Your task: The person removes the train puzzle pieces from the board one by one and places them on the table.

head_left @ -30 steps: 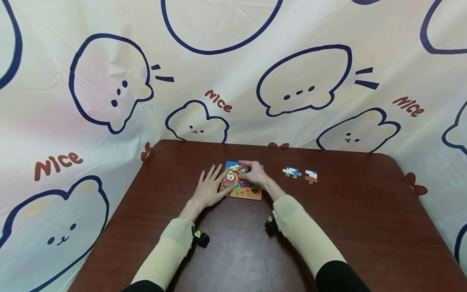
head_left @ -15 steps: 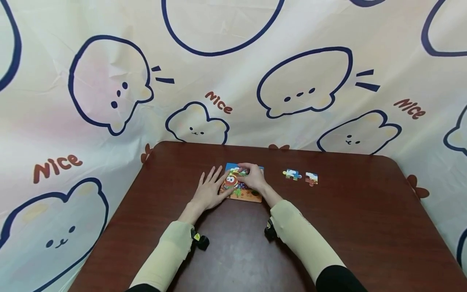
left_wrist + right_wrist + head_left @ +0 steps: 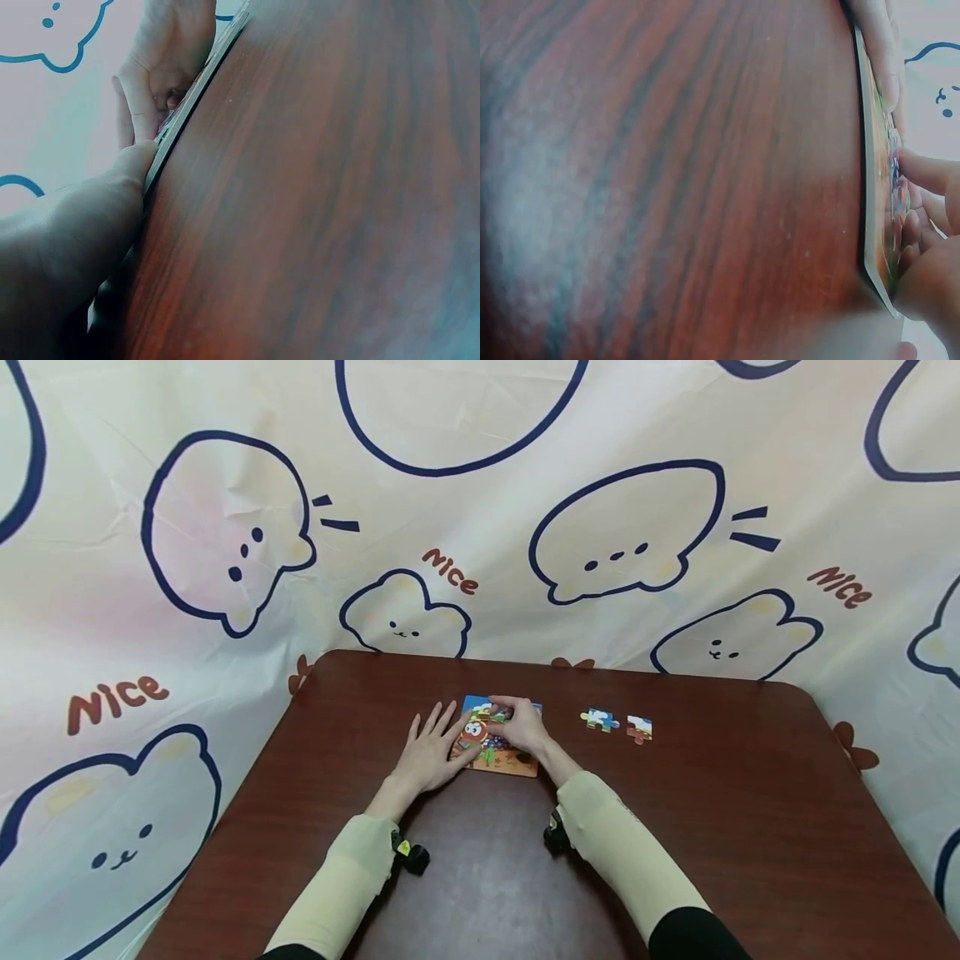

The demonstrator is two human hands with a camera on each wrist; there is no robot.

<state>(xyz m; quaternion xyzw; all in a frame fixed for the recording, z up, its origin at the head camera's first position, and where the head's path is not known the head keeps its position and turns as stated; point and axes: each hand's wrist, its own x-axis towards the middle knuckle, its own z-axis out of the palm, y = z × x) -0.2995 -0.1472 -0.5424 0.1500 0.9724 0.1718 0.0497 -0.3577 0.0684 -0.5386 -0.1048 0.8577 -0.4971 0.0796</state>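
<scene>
A colourful jigsaw puzzle [image 3: 504, 762] with a blue top and orange bottom lies flat on the brown table. My left hand [image 3: 427, 756] spreads its fingers along the puzzle's left side, its thumb resting on the lower part. Over the upper right of the puzzle, my right hand [image 3: 525, 727] has its fingers curled and pinches a puzzle piece at the surface. That piece is mostly covered by the fingers. The right wrist view shows the right thumb [image 3: 926, 171] and bent fingers low against the puzzle's face. From the left wrist, only the puzzle's thin edge [image 3: 191, 97] shows clearly.
Two loose puzzle pieces lie to the right of the puzzle: a blue and green one [image 3: 600, 719] and a blue and brown one [image 3: 640, 728]. A cloth backdrop with cartoon drawings [image 3: 487, 527] hangs behind the table's far edge [image 3: 510, 661].
Since a second ago, the right hand has lowered and shifted slightly left over the puzzle. The left hand stays in place on it. Little differs in the last half second.
</scene>
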